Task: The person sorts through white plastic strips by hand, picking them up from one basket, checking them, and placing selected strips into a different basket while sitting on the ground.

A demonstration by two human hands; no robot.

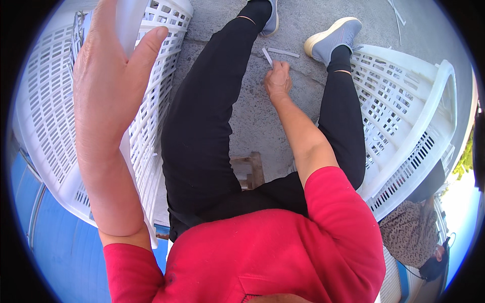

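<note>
Down between my feet, my right hand (pixel 279 81) is closed on a narrow white strip (pixel 267 55), which sticks out past the fingers. Another white strip (pixel 284 52) lies on the concrete beside it. My left hand (pixel 108 76) is raised at the left, close to the camera, its thumb spread away from the palm. Its fingertips run out of the picture at the top. Behind it is a white slatted plastic basket (pixel 48 96) holding a bundle of thin strips (pixel 78 35); I cannot tell whether the hand touches the rim.
A second white plastic basket (pixel 404 96) leans at the right, against my leg, with pale pieces inside. Under me is a small wooden stool (pixel 255 169). Loose strips (pixel 397 17) lie on the ground at far right. Another person (pixel 411 232) sits at the lower right.
</note>
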